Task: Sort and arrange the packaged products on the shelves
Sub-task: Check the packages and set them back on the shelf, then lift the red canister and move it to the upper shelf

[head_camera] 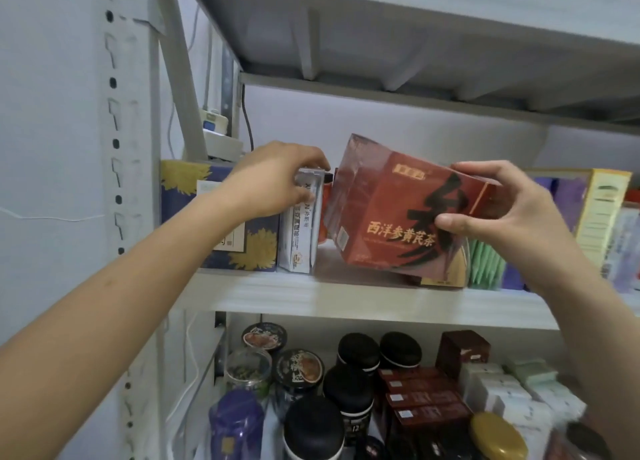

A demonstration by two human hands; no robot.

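Note:
My right hand (505, 210) grips a red tea box (391, 210) with black and gold characters, held tilted just above the middle shelf (346, 300). My left hand (273, 179) curls its fingers over the top of a narrow white box (298, 231) that stands upright on the shelf, left of the red box. A dark blue box with yellow flowers (187, 189) stands at the shelf's left end, partly hidden by my left forearm.
Green sachets (485, 265), purple packs and a yellow-edged box (602, 213) fill the shelf's right side. The lower shelf holds black-lidded jars (356, 352), red boxes (422, 397), white packs and a gold-lidded tin (498, 439). A perforated upright post (117, 182) stands at left.

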